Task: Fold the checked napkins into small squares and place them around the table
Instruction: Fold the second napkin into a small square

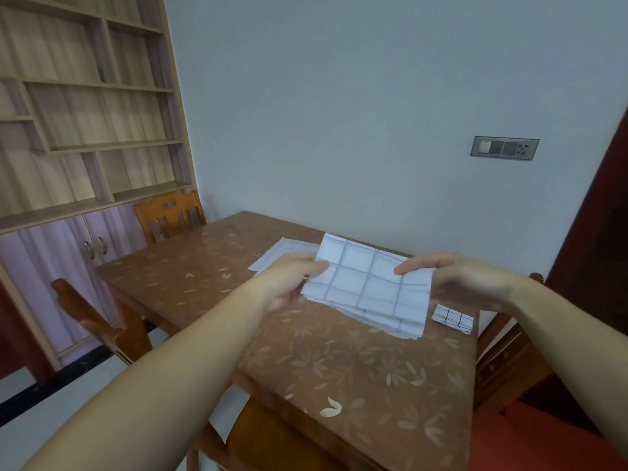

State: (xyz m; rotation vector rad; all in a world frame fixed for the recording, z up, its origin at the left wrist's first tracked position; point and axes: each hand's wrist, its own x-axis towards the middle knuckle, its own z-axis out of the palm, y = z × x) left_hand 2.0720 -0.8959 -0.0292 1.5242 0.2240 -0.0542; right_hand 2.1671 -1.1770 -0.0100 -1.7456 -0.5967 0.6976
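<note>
Blue-checked napkin (367, 283) over table (339, 368), pinched at one end by left hand (289, 280), at the other by right hand (469, 280). Lower layers drooping loose between the wrists: risks a skewed fold. Could also brush folded square (453, 318) just under right hand.

The checked napkin (367, 283) (white with pale grey-blue lines) hangs folded in layers at the frame's centre, pinched at its sides by my left hand (289, 280) and right hand (465, 280). A small folded square (453, 318) with darker lines lies flat on the counter (339, 368) just right of it; a spread napkin (282, 254) lies behind, centre-left.
</note>
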